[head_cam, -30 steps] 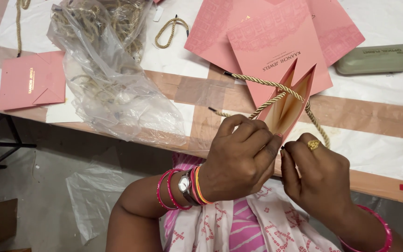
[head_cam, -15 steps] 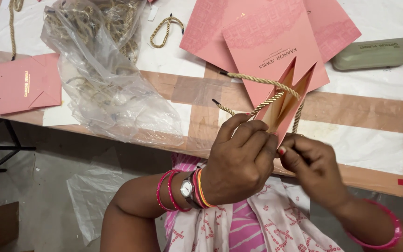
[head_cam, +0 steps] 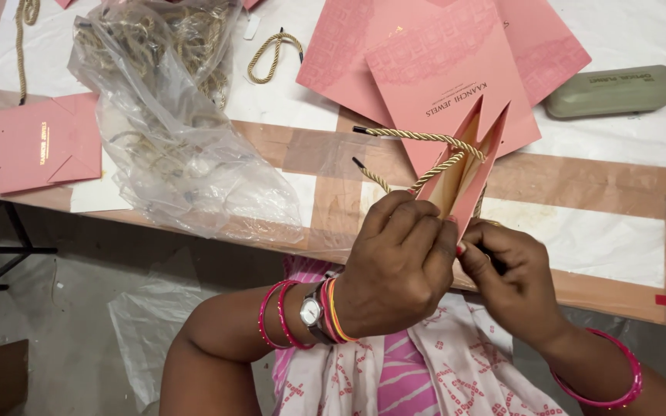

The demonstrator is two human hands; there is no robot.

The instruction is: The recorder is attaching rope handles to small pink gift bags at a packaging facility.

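Observation:
A small pink paper bag (head_cam: 468, 166) stands open at the table's near edge, its beige inside facing me. My left hand (head_cam: 398, 266) grips the bag's lower left side. My right hand (head_cam: 510, 277) pinches something small and dark at the bag's lower right edge, fingers closed. Two gold twisted cord handles (head_cam: 418, 136) with black tips stick out to the left from the bag's mouth.
A clear plastic bag (head_cam: 171, 131) full of gold cords lies at the left. Flat pink bags (head_cam: 456, 65) are stacked behind the open one, another pink bag (head_cam: 40, 146) at far left. A loose cord loop (head_cam: 271, 55) and a grey-green case (head_cam: 614, 91) lie on the papered table (head_cam: 603, 231).
My right hand has turned and closed tighter against the bag's lower edge. The cord ends have shifted slightly left. My left hand keeps its grip.

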